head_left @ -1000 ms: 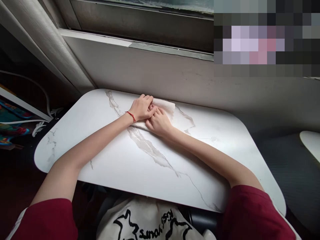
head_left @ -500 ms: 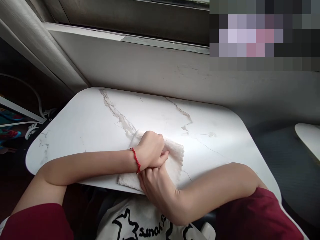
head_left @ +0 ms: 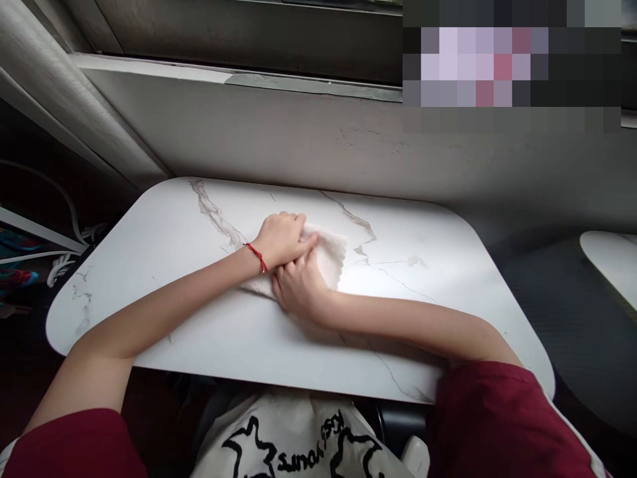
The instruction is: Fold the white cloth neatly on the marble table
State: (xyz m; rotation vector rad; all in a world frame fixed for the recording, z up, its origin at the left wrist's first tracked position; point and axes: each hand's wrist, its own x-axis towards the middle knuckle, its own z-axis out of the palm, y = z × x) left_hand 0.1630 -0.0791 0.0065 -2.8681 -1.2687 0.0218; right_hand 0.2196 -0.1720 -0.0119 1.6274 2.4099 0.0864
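A white fluffy cloth with a scalloped edge lies on the white marble-patterned table, around its middle. My left hand, with a red braided bracelet at the wrist, is closed on the cloth's upper left part. Just below and to the right, my right hand presses on the same cloth with its fingers curled. The two hands touch each other, thumb against fingers. Part of the cloth is hidden under them.
Behind the table rises a grey wall with a ledge. White cables hang at the left. Another white tabletop shows at the right edge. Below the near edge is a pale cloth with black lettering.
Both hands and the cloth have slid away from me across the table, toward the wall and slightly left. My arms are stretched further out.
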